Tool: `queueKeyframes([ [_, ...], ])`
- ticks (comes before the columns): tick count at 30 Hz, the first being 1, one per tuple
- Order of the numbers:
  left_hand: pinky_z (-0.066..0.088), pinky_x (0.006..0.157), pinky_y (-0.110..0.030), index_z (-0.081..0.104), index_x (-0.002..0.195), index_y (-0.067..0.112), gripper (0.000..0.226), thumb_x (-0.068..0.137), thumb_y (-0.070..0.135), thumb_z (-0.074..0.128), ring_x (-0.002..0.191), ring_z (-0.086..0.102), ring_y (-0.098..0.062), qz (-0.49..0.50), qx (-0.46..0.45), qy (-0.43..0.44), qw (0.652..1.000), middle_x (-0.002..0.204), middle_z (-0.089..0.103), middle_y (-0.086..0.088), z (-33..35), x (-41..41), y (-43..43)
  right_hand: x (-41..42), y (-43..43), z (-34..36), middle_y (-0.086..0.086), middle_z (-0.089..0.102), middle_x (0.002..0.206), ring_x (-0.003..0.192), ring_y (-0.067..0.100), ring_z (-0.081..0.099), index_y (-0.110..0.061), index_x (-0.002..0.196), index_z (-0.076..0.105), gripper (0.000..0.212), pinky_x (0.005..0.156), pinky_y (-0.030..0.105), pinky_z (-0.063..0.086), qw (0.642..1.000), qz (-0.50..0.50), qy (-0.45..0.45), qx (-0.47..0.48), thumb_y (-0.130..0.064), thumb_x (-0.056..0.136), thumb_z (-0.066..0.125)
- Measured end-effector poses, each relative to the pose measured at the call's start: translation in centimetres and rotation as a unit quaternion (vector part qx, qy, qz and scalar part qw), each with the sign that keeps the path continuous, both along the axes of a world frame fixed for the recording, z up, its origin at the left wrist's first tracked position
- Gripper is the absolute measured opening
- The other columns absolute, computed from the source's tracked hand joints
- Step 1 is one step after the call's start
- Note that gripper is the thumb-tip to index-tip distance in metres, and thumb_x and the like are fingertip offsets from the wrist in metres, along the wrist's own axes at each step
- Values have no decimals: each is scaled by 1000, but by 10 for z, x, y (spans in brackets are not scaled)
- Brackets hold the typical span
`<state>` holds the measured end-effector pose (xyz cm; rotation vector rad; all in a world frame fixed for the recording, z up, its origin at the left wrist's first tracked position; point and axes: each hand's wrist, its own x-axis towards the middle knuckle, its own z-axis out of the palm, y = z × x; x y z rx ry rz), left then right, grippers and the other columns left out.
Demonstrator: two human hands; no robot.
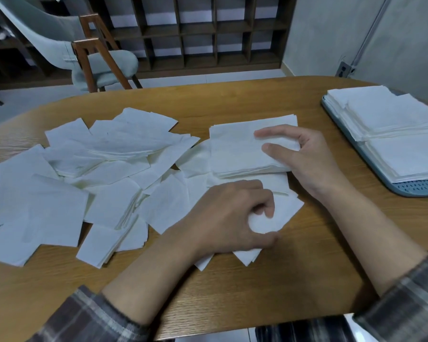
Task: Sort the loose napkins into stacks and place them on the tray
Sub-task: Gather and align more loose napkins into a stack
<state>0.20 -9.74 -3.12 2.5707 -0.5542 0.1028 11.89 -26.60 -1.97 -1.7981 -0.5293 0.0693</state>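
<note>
Right hand (304, 156) gripped the squared-up napkin stack (240, 149) by its right edge, thumb on top, probably to keep it from sliding while it got built up. Left hand (230, 215) pinched a loose napkin (262, 225) just at 6 o'clock of that stack. Scattered napkins (84, 169) sprawled at 9 o'clock. The blue tray (418, 187), loaded with stacks, sat at 3 o'clock.

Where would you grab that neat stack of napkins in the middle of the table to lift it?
By its two opposite side edges, clamping every layer. The neat stack lies flat, and its near edge shows many thin sheets that would slide if picked from above. The right hand grips its right edge; the left hand, pinching a loose napkin, could come in from the left.
</note>
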Motion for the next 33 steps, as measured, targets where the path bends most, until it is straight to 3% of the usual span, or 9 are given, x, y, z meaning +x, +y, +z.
queueKeyframes([
  [5,52,71,-35,67,83,30,12,86,32,78,80,60,-8,-7,-62,27,998,81,62,15,1,0,3,0,-1,1,-18,76,118,121,-6,63,-25,110,81,23,96,3,42,1000,2,-8,-7,-9,96,73],
  [10,49,71,-16,76,84,21,12,84,9,79,71,66,-6,37,-208,109,971,74,71,8,11,-1,11,-1,-2,2,-20,76,119,121,-7,62,-25,111,81,24,99,9,42,1000,7,-6,-2,-8,96,72],
  [16,55,80,-33,77,104,19,31,84,-4,70,75,65,-20,20,-324,159,933,84,71,-3,27,2,29,0,-3,3,-14,77,120,123,1,64,-22,110,81,25,107,26,42,999,29,12,21,-6,99,64],
  [18,54,77,-34,76,106,16,29,84,-2,67,79,65,-38,20,-356,152,922,92,72,-16,30,2,35,-3,-2,7,-11,78,116,117,3,67,-17,107,81,23,102,30,43,998,34,38,48,-18,104,57],
  [20,55,77,-37,75,107,15,27,87,-1,67,83,66,-44,40,-383,133,913,98,71,-22,32,3,39,-5,-3,10,-3,78,112,108,11,70,-15,106,81,45,93,32,50,988,71,107,89,-50,102,52],
  [22,61,84,-43,75,108,13,27,91,-6,69,88,69,-43,73,-406,109,904,100,71,-23,32,5,41,-5,-4,9,13,76,114,106,25,72,-14,108,80,73,88,34,57,967,147,174,118,-80,81,63],
  [24,60,91,-48,76,110,14,28,93,-7,70,94,71,-42,115,-408,75,903,97,73,-23,30,8,41,-4,-2,5,19,76,117,109,31,73,-11,112,78,90,86,32,60,958,184,180,123,-88,64,72],
  [30,61,93,-39,79,108,21,20,93,8,78,97,75,-14,209,-395,-7,895,91,80,-1,23,14,47,-3,-1,1,15,78,114,103,29,76,-4,110,78,63,87,34,60,969,145,154,130,-57,77,84],
  [33,60,91,-32,79,107,21,18,94,9,78,98,75,-9,225,-386,-30,894,100,80,7,21,18,50,-5,0,1,9,80,112,103,26,76,-11,107,80,27,90,36,58,983,109,123,88,-30,87,77],
])
